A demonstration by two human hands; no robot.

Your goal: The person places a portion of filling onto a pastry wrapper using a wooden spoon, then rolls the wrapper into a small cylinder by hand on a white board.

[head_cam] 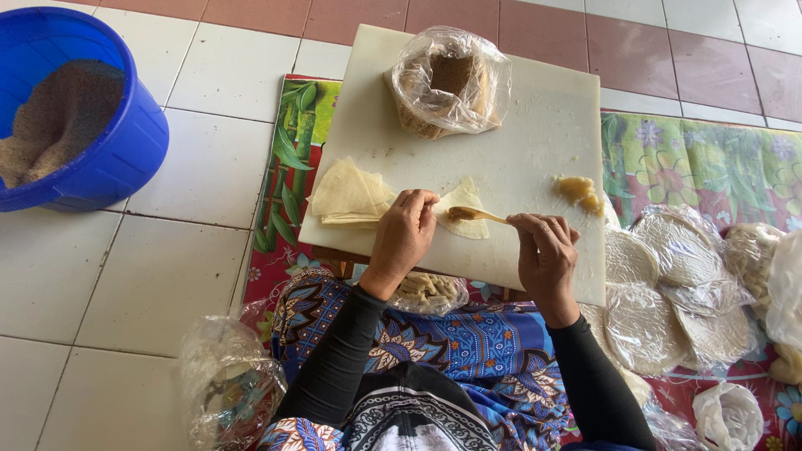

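Wrapper (pixel 464 209) on white board (pixel 535 125), tiled floor (pixel 167 276)

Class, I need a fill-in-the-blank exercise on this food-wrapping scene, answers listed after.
1. The right hand holds a ____ over a triangular wrapper.
2. The left hand rests beside a stack of folded wrappers on the white ____.
3. The bucket on the tiled floor is coloured ____.
4. At the board's far edge sits a clear plastic ____ of filling.

Answers: spoon, board, blue, bag
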